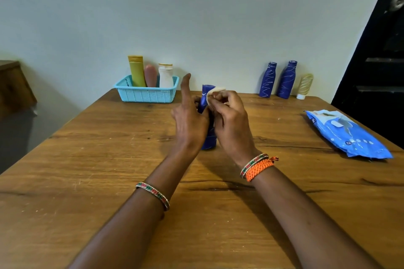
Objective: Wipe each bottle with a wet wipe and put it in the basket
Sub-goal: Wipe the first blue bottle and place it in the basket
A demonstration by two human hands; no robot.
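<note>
Blue bottle [208, 137] stands upright, looks rigid, light, likely slick when wet; left hand [189, 120] grips its body, forefinger raised, right hand [229, 122] pinches the wipe [215, 91] at its top

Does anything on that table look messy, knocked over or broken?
Nothing stands out. Three bottles stand in the basket, three more stand by the wall, and the wipes pack lies flat. The table shows only scratches.

Soft even daylight, faint shadows, sharp focus, wide-angle bending at edges.
</note>
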